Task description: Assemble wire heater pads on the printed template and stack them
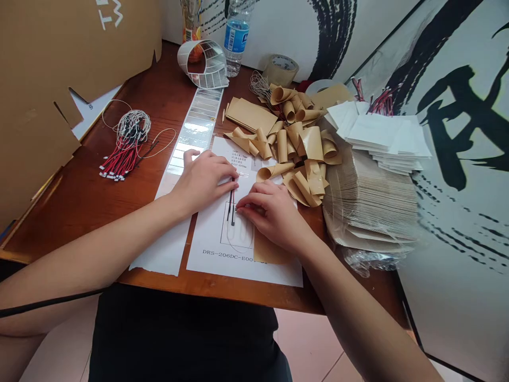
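Note:
A pair of thin dark wires lies lengthwise on a printed white paper sheet that has a drawn outline on it. My left hand curls over the upper end of the wires. My right hand comes in from the right, its fingertips pinching the wires near their lower part. The fingers hide parts of the wires. A sheet of tan kraft paper pokes out beneath my right hand, and curled kraft paper pieces are heaped just beyond it.
A bundle of red-and-white wires lies at left on the wooden table. A strip of labels runs to a label roll. Stacked kraft sheets, white cards, a tape roll and a water bottle stand beyond.

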Demonstrator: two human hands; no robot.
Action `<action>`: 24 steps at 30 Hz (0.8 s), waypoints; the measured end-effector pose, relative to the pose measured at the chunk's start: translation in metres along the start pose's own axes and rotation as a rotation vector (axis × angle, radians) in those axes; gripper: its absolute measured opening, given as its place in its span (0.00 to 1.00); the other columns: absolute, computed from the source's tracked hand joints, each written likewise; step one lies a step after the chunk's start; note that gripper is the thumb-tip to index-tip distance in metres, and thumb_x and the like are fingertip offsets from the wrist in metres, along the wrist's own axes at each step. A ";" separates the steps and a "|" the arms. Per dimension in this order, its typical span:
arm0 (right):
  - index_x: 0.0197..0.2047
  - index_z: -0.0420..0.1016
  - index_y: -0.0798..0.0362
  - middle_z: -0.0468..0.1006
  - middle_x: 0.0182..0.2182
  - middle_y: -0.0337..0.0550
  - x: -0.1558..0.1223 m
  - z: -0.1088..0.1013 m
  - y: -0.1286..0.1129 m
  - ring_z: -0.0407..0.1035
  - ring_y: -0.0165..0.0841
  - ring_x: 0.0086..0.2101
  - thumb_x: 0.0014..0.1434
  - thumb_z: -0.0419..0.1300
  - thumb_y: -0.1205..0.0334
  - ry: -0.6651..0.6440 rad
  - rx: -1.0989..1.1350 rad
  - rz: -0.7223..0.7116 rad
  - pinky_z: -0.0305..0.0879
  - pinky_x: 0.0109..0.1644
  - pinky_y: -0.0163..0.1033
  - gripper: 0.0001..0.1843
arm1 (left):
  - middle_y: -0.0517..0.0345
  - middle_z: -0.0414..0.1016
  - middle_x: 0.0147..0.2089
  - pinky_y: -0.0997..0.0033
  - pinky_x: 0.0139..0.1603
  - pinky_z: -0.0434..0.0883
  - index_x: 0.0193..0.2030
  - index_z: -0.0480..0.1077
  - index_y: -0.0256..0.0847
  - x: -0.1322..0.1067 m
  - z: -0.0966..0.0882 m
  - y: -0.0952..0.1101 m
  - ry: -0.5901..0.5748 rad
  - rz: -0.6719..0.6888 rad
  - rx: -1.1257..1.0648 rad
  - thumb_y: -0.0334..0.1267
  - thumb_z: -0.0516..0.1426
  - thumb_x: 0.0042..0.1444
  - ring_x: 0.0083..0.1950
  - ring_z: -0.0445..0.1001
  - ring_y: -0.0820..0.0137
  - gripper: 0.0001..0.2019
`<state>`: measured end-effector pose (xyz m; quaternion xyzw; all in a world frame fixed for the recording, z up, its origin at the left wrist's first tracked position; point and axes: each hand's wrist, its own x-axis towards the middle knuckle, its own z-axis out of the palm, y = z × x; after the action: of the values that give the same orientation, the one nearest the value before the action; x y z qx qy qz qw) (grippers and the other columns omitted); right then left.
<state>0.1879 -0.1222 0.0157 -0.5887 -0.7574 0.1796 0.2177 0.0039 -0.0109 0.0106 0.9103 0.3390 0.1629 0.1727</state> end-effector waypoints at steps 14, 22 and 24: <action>0.38 0.80 0.51 0.75 0.33 0.43 -0.001 0.000 -0.007 0.67 0.40 0.41 0.68 0.60 0.63 -0.015 0.016 0.040 0.52 0.48 0.47 0.08 | 0.59 0.85 0.55 0.43 0.65 0.51 0.48 0.82 0.49 -0.003 -0.001 0.003 0.009 -0.012 0.000 0.45 0.52 0.70 0.61 0.74 0.58 0.16; 0.34 0.80 0.50 0.75 0.30 0.40 0.000 0.002 -0.013 0.67 0.38 0.39 0.64 0.65 0.65 -0.008 0.058 0.113 0.52 0.46 0.46 0.06 | 0.57 0.85 0.54 0.41 0.66 0.50 0.47 0.82 0.49 -0.003 0.001 0.002 0.025 -0.006 -0.017 0.42 0.53 0.68 0.60 0.75 0.56 0.15; 0.33 0.80 0.50 0.76 0.30 0.40 0.000 0.002 -0.014 0.67 0.38 0.39 0.64 0.66 0.64 -0.016 0.071 0.129 0.53 0.46 0.46 0.06 | 0.57 0.85 0.54 0.40 0.66 0.50 0.47 0.82 0.49 -0.003 0.002 0.002 0.030 -0.010 -0.024 0.42 0.53 0.68 0.60 0.74 0.56 0.15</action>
<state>0.1751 -0.1255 0.0216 -0.6267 -0.7128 0.2248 0.2204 0.0036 -0.0144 0.0088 0.9040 0.3441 0.1797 0.1791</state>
